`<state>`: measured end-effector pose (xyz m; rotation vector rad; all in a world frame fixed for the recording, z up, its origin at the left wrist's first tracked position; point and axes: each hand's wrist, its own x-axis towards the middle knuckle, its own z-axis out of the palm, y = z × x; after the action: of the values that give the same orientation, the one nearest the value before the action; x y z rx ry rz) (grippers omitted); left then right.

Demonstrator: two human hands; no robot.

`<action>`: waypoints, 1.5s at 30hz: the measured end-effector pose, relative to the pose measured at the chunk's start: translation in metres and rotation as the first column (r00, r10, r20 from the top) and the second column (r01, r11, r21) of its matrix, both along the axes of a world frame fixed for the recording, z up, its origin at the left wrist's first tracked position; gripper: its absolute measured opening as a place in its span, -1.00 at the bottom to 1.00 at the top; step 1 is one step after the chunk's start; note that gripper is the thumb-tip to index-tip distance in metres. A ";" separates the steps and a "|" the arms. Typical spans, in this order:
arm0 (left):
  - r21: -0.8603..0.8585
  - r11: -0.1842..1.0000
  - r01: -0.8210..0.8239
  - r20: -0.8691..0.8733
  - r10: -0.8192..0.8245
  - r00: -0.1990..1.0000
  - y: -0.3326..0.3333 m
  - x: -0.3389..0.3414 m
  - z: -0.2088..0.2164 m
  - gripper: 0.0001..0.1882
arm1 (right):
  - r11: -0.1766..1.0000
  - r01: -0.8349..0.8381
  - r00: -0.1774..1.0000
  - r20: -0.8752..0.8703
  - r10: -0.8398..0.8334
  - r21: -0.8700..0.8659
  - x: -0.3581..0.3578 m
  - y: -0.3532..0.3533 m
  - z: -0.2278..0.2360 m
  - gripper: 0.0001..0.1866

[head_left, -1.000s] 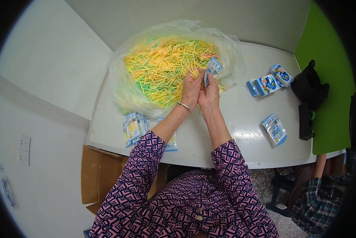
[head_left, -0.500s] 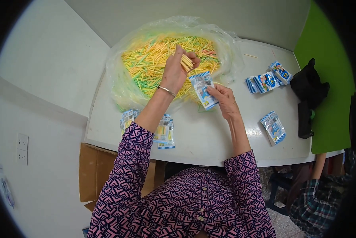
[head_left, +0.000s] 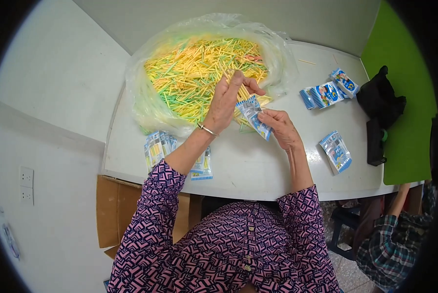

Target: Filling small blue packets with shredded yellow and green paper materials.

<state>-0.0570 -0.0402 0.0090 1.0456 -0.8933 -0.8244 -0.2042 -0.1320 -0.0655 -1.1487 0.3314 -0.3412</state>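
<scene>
My left hand (head_left: 227,101), with a bangle at its wrist, is closed round a bundle of thin yellow sticks (head_left: 243,91). The lower ends of the sticks are at the top of a small blue and white packet (head_left: 255,117); whether they are inside it I cannot tell. Thumb and fingers of my right hand (head_left: 281,129) grip this packet by its right side, tilted over the table. Just behind both hands lies a large clear plastic bag (head_left: 137,97), open and heaped with loose yellow, green and orange sticks (head_left: 189,68).
Packets with sticks showing in them (head_left: 156,146) lie left by my forearm. On the right are a flat packet (head_left: 336,152), several bunched packets (head_left: 326,94) and a black object (head_left: 381,95) beside a green panel (head_left: 407,97). Another person's sleeve (head_left: 387,249) shows lower right.
My left hand has moved right and down, bringing the sticks to the packet's top. My right hand has shifted slightly right, and the packet is more tilted.
</scene>
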 end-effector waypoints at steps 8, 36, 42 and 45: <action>-0.075 0.996 -0.044 0.130 0.054 0.990 0.010 -0.010 0.003 -0.55 | 0.998 -0.034 0.999 -0.002 0.034 -0.050 -0.009 0.003 0.003 -0.75; 0.329 0.944 -0.034 0.619 -0.188 0.763 0.021 0.005 -0.012 -0.64 | 0.977 0.136 0.989 0.079 -0.124 -0.165 -0.007 0.009 0.001 -0.76; 0.295 0.942 0.159 0.372 -0.267 0.889 0.009 0.003 -0.010 -0.70 | 0.983 0.108 0.992 0.086 -0.096 -0.148 -0.018 0.005 0.008 -0.71; 0.278 0.928 0.247 0.208 -0.309 0.928 0.009 0.001 -0.012 -0.74 | 0.987 -0.062 0.990 -0.135 0.041 -0.152 -0.031 0.000 0.002 -0.70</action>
<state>-0.0562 -0.0310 -0.0032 1.2776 -1.1950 -1.0811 -0.2355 -0.1318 -0.0631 -1.3342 0.3947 -0.2496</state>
